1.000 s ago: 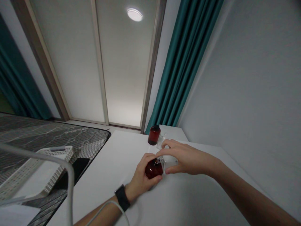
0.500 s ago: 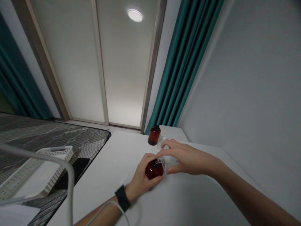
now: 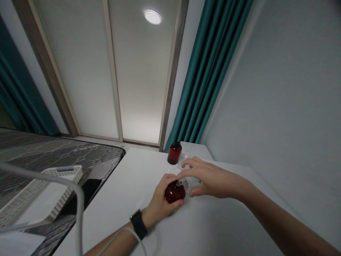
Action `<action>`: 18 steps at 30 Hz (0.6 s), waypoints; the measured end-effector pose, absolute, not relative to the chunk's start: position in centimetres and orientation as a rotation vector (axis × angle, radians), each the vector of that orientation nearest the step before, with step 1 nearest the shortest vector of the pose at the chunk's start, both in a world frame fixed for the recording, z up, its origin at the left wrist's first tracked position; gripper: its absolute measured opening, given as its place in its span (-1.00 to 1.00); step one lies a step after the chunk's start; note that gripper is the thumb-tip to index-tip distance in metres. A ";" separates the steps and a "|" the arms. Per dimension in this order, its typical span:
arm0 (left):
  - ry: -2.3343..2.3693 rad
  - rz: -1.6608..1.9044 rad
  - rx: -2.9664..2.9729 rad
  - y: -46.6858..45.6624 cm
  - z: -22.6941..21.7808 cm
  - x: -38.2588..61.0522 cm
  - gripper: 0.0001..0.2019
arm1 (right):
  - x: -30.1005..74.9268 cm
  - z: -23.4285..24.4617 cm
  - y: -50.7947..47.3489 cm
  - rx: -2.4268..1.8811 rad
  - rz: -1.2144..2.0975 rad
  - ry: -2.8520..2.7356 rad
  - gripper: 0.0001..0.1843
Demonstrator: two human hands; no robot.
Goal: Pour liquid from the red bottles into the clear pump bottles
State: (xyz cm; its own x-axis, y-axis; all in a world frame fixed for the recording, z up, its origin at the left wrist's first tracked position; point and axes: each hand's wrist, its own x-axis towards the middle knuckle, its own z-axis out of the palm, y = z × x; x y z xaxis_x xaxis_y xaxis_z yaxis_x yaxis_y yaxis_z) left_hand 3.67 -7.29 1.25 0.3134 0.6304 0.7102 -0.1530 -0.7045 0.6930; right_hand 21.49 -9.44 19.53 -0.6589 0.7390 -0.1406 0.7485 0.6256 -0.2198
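My left hand (image 3: 163, 195), with a dark watch on its wrist, is wrapped round a rounded dark-red glass bottle (image 3: 174, 192) low over the white table. The bottle leans with its neck toward my right hand (image 3: 204, 177). The fingers and thumb of that hand curl around a clear glass piece (image 3: 184, 183) at the bottle's mouth; the index fingertip is by the neck. What shape the clear piece has is hard to make out. More clear glass shows between thumb and fingers.
Another dark-red bottle (image 3: 174, 153) stands upright farther back, beside a clear glass vessel (image 3: 182, 160) partly behind my right hand. Left of the white table (image 3: 128, 188) lies a white perforated basket (image 3: 57, 190). A pale curved tube (image 3: 80, 213) crosses the near left. A wall rises at right.
Both hands stay almost where they were, the left still round the bottle. The clear glass by the right hand has shifted very slightly.
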 end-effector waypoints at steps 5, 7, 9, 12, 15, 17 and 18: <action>0.432 1.442 1.897 -7.3 1.1 3.6 -0.49 | 21.6 19.5 -9.5 1.264 -0.383 2.815 -0.45; 0.443 1.434 1.896 -7.3 1.1 3.6 -0.50 | 21.5 19.4 -9.5 1.261 -0.372 2.818 -0.44; 0.446 1.434 1.897 -7.3 1.2 3.6 -0.50 | 21.5 19.4 -9.5 1.257 -0.360 2.820 -0.44; 0.439 1.438 1.902 -7.4 1.4 3.6 -0.50 | 21.5 19.3 -9.4 1.251 -0.349 2.819 -0.45; 0.434 1.440 1.898 -7.4 1.4 3.6 -0.50 | 21.5 19.3 -9.4 1.250 -0.354 2.826 -0.46; 0.435 1.439 1.896 -7.4 1.4 3.6 -0.50 | 21.5 19.3 -9.4 1.248 -0.363 2.838 -0.44; 0.435 1.440 1.896 -7.4 1.4 3.6 -0.50 | 21.5 19.3 -9.4 1.247 -0.366 2.843 -0.44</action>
